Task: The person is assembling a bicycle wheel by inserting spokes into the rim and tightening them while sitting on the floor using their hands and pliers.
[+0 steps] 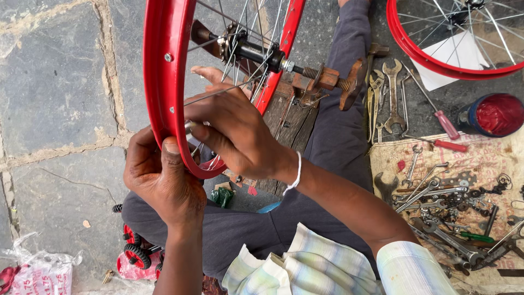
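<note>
While the left hand (164, 183) clamps the red wheel rim (164, 82) at its lower arc, the right hand (234, 134) pinches a thin spoke (218, 92) inside it. Rim: probably stiff, light; spokes bend easily. Wheel stands over the lap.

Red bicycle wheel rim (164, 71), glossy painted metal, standing upright on edge and running from the top of view down to a curved bottom in the lap. Small spoke holes dot its wall. Thin silver spokes (229, 90) run from rim to hub, some loose and crossing. Black hub (256, 53) with threaded silver axle sits near the top centre, its end clamped in a rusty wooden-and-metal stand (327, 79). Small silver nipple (190, 127) at the inner rim.
</note>
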